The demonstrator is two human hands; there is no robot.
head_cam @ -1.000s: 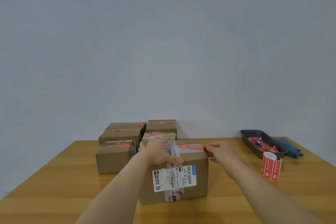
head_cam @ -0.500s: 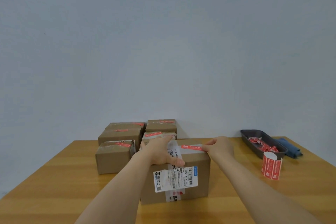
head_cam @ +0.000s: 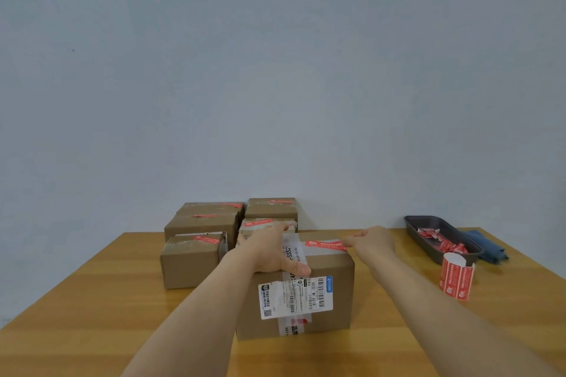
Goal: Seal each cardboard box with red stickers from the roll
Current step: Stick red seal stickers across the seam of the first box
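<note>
A brown cardboard box (head_cam: 330,285) with a white shipping label stands on the wooden table (head_cam: 92,300) right in front of me. A red sticker (head_cam: 326,244) lies across the right part of its top. My left hand (head_cam: 269,249) rests flat on the left of the top, with the thumb at the front edge. My right hand (head_cam: 372,240) is at the box's top right edge, and its fingertips touch the sticker's right end. The roll of red stickers (head_cam: 456,277) stands on the table to the right.
Several cardboard boxes (head_cam: 196,257) with red stickers on top are stacked behind and to the left, against the wall. A dark tray (head_cam: 412,223) holding red scraps sits at the far right, with a blue cloth (head_cam: 487,246) beside it.
My right hand has moved up to the box's top right edge, bringing the sticker's free end down onto the box. The left hand has stayed on the top.
</note>
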